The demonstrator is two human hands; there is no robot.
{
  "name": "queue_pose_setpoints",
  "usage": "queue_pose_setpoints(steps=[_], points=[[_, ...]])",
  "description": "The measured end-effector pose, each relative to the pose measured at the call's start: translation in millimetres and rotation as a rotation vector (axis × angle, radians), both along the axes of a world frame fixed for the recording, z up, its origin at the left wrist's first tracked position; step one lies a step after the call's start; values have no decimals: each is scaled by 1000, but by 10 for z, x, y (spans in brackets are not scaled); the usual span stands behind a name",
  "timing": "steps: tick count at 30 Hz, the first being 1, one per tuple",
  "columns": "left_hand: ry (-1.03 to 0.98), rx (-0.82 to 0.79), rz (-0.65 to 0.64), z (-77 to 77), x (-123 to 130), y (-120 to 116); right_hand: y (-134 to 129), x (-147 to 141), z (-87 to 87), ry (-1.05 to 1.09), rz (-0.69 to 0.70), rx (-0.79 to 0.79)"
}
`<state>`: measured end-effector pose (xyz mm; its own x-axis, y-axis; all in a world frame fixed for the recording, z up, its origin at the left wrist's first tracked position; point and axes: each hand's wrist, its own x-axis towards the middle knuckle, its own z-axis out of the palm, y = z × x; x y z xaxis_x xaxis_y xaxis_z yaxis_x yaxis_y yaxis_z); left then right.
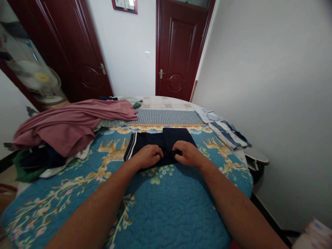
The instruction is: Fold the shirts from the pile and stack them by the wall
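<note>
A dark navy garment with white stripes along its left end lies partly folded on the blue quilted bedspread. At its near edge, my left hand is closed with curled fingers on the cloth, a little left of the middle. Just to the right, my right hand pinches the same garment, thumb toward the fingers. The two hands are a short gap apart. The right part of the garment is doubled over into a flat rectangle. What cloth lies under the fingertips is partly hidden.
A heap with a pink garment on top lies at the left of the bed. Folded light and striped clothes sit along the right edge near the white wall. Two dark red doors and a standing fan are beyond.
</note>
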<state>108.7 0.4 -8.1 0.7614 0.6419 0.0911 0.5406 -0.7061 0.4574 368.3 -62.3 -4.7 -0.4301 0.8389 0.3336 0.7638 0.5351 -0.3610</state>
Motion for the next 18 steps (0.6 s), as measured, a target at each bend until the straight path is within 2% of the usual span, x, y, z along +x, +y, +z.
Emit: queue_pose_setpoints(steps=[3,7,11,14,18], points=[[-84,68,72,-47,41,3,-5,1,9,-55,79,-48],[-394,234,217,-102,149,-39,-3,12,14,-89,126,-53],[-567,285,153,-185,305,-104,3,24,21,-51,143,-64],[-534,281,114,-279,418,-113,11,41,10,-13,193,-104],[-251,267,140,-372,516,-108,27,134,0,96,188,-190]])
